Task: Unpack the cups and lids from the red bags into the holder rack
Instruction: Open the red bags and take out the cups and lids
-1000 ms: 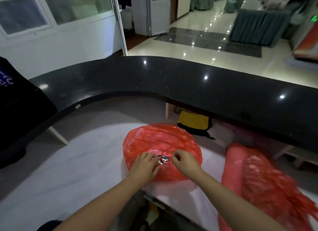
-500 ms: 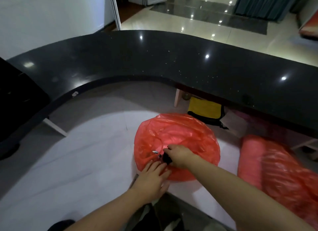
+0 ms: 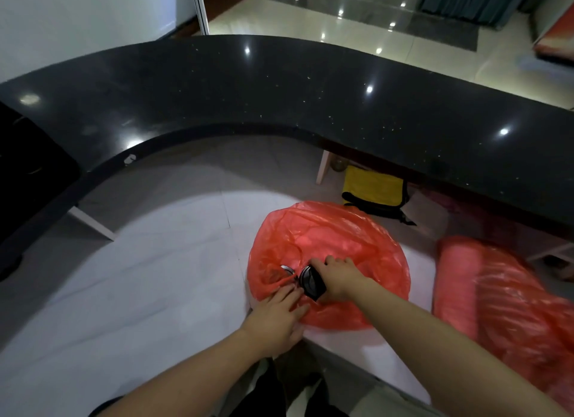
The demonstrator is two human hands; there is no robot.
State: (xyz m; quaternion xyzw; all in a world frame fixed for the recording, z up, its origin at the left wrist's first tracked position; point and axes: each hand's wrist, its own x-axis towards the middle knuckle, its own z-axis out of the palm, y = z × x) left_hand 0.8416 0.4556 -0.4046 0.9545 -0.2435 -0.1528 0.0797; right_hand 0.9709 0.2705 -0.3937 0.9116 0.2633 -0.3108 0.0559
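A round, tied red bag (image 3: 335, 233) lies on the white desk (image 3: 139, 292) in front of me. My left hand (image 3: 276, 317) presses on the bag's near edge with straight fingers. My right hand (image 3: 338, 276) grips a small black tool (image 3: 312, 281) with a metal ring (image 3: 287, 269), held against the bag's gathered plastic. A second, longer red bag (image 3: 497, 295) lies to the right, and its contents show only as a ribbed shape. No holder rack is in view.
A curved, glossy black counter (image 3: 279, 90) arches over the far side of the desk. Beneath it sits a yellow and black bag (image 3: 372, 189). A dark object (image 3: 28, 168) stands at the left edge. The desk's near edge runs just below my hands.
My left hand has left the bag's knot and now lies flat on its near edge. My right hand now holds the black tool at the knot. The view has tilted downward.
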